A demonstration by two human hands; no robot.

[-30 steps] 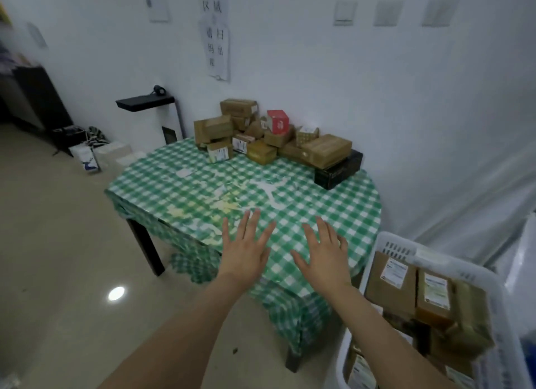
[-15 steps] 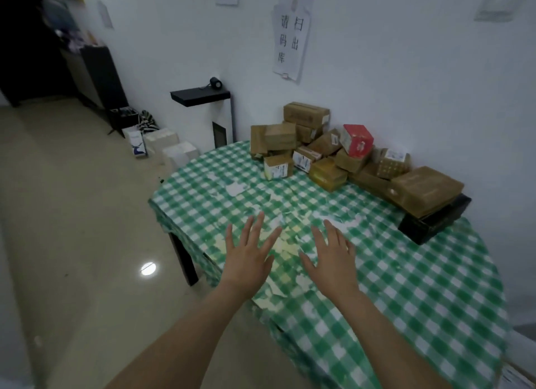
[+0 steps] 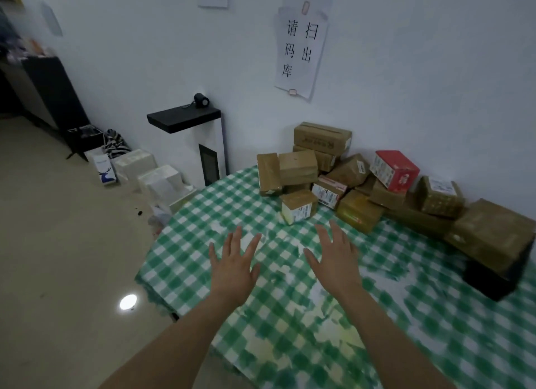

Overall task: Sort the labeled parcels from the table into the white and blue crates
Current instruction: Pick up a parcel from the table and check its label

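Fingers (image 3: 236, 239) of the left hand (image 3: 232, 269) and right hand (image 3: 336, 264) are held straight and spread over the green-checked counter (image 3: 435, 330), with nothing gripped. Brown parcels (image 3: 319, 145) are piled against the wall beyond. A small labeled parcel (image 3: 298, 210) lies nearest, with a red box (image 3: 394, 171) behind it and a black box (image 3: 493, 275) at the right end.

Brown taped parcels (image 3: 298, 168) and one red box (image 3: 396, 171) lie heaped against the wall.

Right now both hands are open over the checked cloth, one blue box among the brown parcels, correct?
No: that box is red, not blue, per the head view. The left hand and right hand are open over the checked cloth.
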